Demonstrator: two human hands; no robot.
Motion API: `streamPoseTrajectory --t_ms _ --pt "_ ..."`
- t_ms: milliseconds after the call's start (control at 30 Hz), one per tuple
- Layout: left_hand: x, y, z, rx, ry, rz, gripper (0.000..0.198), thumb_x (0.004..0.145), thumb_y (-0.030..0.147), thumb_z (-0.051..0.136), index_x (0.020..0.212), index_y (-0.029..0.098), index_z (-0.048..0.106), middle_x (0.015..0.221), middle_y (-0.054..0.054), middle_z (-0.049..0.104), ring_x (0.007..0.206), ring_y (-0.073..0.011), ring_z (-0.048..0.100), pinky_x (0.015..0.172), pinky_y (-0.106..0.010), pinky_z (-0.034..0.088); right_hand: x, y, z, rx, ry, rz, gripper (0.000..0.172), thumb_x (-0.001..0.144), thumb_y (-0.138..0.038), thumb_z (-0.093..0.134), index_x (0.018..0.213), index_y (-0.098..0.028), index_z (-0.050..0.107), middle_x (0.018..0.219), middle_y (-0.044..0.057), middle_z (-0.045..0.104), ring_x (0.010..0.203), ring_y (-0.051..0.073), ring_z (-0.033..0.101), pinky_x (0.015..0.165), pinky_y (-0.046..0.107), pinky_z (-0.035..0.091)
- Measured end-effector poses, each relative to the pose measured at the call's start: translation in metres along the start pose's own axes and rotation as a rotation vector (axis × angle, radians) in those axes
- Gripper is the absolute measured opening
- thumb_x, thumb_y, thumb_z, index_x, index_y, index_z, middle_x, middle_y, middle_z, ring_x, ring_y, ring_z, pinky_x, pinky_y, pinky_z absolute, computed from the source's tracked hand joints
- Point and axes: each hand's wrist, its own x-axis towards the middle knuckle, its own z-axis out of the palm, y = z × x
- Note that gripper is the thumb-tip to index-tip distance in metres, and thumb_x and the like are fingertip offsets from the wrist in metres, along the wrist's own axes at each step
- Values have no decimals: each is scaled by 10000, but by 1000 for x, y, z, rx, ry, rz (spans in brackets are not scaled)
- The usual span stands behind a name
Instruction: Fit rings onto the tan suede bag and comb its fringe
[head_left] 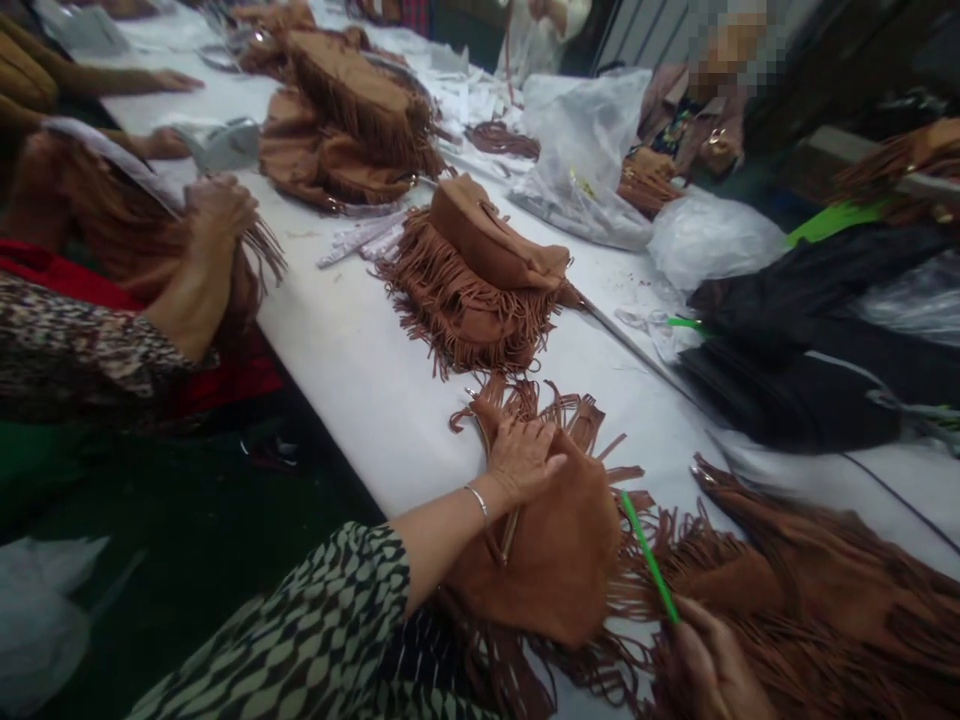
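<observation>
My left hand, with a bracelet at the wrist, lies over the upper part of a brown suede-like bag, fingers spread on it. Fringe strips stick out around the bag, and a zip runs below the hand. At the lower right, my right hand is closed around a thin bright green stick; what the stick belongs to is not clear. The stick's far end points up towards the bag's right edge. Some blur covers the right hand.
More fringed brown bags lie right, ahead and at the far end of the white table. Clear plastic bags and black material are at the right. A co-worker's hand holds brown fringe at left.
</observation>
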Motion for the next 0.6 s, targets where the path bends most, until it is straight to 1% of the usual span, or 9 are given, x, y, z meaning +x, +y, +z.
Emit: streamPoseTrajectory --t_ms 67,100,167,233,267,333,400,500,600 --pt "-13 -7 14 -25 -56 52 480 890 427 443 1285 153 451 1182 -112 564 1102 -251 500 991 -455 349 38 -15 -26 -86 -2 -164 495 764 -591 423 1032 -226 622 1103 89 652 1044 269 597 891 366 477" --pt "-21 -13 20 -30 -74 91 474 895 401 438 1297 151 440 1208 -111 556 1122 -246 493 983 -437 361 55 -24 -32 -114 -37 -241 491 777 -575 419 1054 -228 628 1130 84 645 1079 268 580 924 368 461" --pt "-34 -25 27 -20 -84 160 490 902 383 423 1334 152 403 1268 -106 527 1172 -244 468 990 -419 360 85 -43 -29 -156 -173 -367 488 811 -544 407 1108 -225 625 1148 80 643 1093 260 576 937 361 453" --pt "-37 -35 27 5 -78 220 495 913 381 397 1347 143 385 1265 -105 535 1167 -242 476 999 -415 353 111 -60 -9 -198 -327 -458 483 851 -520 379 1160 -225 605 1154 76 643 1073 249 590 918 353 463" --pt "-35 -39 25 20 -77 252 481 918 376 385 1334 136 402 1238 -107 553 1145 -241 492 998 -417 352 123 -67 4 -220 -373 -498 479 874 -505 355 1189 -228 586 1161 72 640 1064 243 596 910 352 465" --pt "-29 -43 21 53 -79 299 439 916 366 390 1280 130 459 1206 -115 570 1132 -246 501 1003 -426 342 146 -83 32 -284 -434 -591 464 914 -460 306 1241 -230 542 1158 69 640 1036 231 610 895 351 465" --pt "-27 -41 22 91 -69 287 394 902 361 417 1212 137 514 1215 -125 561 1157 -261 482 1000 -438 338 166 -100 55 -419 -491 -687 431 943 -403 267 1215 -213 543 1067 83 671 957 227 638 842 340 473" --pt "-35 -35 35 106 -50 308 352 896 337 419 1158 143 550 1200 -123 577 1145 -246 496 941 -401 384 185 -122 77 -751 -583 -810 370 961 -366 280 1070 -178 579 831 99 691 778 232 662 698 308 471" --pt "-43 -31 52 75 -30 401 290 889 255 397 1082 161 592 1075 -89 647 1001 -186 572 852 -343 426 190 -126 88 -965 -599 -937 317 960 -315 314 1109 -156 544 896 129 684 762 236 665 634 285 453"
